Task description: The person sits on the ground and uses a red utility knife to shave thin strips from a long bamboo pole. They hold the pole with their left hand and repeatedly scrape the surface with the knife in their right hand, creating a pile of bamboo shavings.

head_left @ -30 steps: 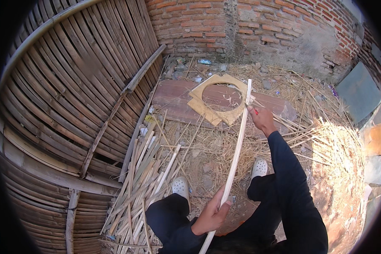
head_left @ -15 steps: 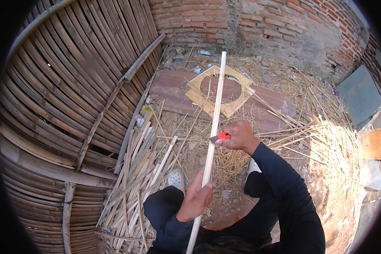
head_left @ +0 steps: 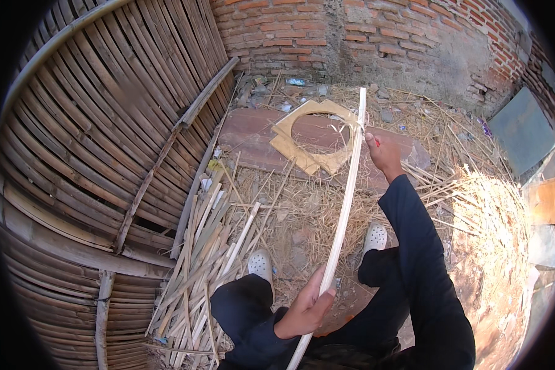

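A long pale bamboo strip (head_left: pixel 345 213) slants up and away from my lap, slightly bowed, its far end above the ground. My left hand (head_left: pixel 307 306) is closed around its lower part, thumb on top. Farther up, my right hand (head_left: pixel 383 153) is closed on a red-handled knife (head_left: pixel 377 142), of which only a bit of red shows. That hand is held against the strip's right side near its far end; the blade is hidden. Thin curled shavings (head_left: pixel 338 129) stick out from the strip beside the right hand.
Many split bamboo strips (head_left: pixel 197 271) lie heaped to my left, by a bamboo slat wall (head_left: pixel 105 111). Ahead, a yellowish board with a round hole (head_left: pixel 287 151) rests on a brown sheet (head_left: pixel 246 132) before a brick wall (head_left: pixel 277 31). Shavings (head_left: pixel 314 209) litter the ground between my feet.
My right hand has slid the knife away along the strip toward its far end, and shavings have curled up there. The strip has swung right; my left hand has shifted slightly right and nearer.
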Tool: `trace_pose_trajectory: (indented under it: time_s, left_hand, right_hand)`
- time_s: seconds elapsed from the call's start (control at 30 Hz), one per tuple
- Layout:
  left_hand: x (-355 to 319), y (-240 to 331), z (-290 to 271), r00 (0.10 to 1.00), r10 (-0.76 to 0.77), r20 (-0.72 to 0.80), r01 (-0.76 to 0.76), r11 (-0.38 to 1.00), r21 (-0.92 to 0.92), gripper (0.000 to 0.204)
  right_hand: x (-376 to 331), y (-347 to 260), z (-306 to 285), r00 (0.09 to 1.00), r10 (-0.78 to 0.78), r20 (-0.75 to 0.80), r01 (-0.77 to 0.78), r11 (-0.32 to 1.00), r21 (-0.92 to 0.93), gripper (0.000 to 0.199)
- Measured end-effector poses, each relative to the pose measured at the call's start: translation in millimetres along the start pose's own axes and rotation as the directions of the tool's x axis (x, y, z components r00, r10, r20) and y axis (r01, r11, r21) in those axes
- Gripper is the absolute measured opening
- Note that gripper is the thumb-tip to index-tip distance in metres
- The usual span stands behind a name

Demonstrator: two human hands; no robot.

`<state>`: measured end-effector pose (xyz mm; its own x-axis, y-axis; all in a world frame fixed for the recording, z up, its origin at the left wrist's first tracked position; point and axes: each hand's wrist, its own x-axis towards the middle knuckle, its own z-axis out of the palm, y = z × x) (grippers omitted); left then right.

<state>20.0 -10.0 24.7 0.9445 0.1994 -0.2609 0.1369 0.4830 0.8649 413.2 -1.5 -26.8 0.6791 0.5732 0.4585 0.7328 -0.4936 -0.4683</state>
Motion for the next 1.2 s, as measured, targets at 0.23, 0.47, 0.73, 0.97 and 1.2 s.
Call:
trace_pose_trajectory:
  time_s: [0.23,0.47,0.73,0.97,1.2]
  left_hand:
    - [11,-14,-8,0.999,0.03,-0.027,-0.027,0.996,0.08,0.059]
    - [39,41,-11,0.956,0.229,-0.184,-0.144,0.912,0.383,0.055]
    - [62,41,-24,0.865,0.488,-0.113,-0.281,0.658,0.698,0.05]
    - [60,32,-19,0.918,0.364,-0.156,-0.193,0.756,0.625,0.048]
    - [54,1,-45,0.89,0.42,-0.18,-0.206,0.719,0.664,0.048]
  right_hand:
    - [-10,17,-17,0.979,0.164,0.118,-0.171,0.984,0.05,0.067]
    - [-65,-82,-48,0.94,-0.28,0.195,0.215,0.931,0.296,0.057]
    - [-69,-96,-39,0.881,-0.468,0.069,0.453,0.876,0.164,0.052]
    - [-34,-70,-12,0.993,-0.118,-0.002,0.118,0.99,0.073,0.061]
    - [-68,-78,-4,0.907,-0.248,0.341,0.207,0.966,0.154,0.062]
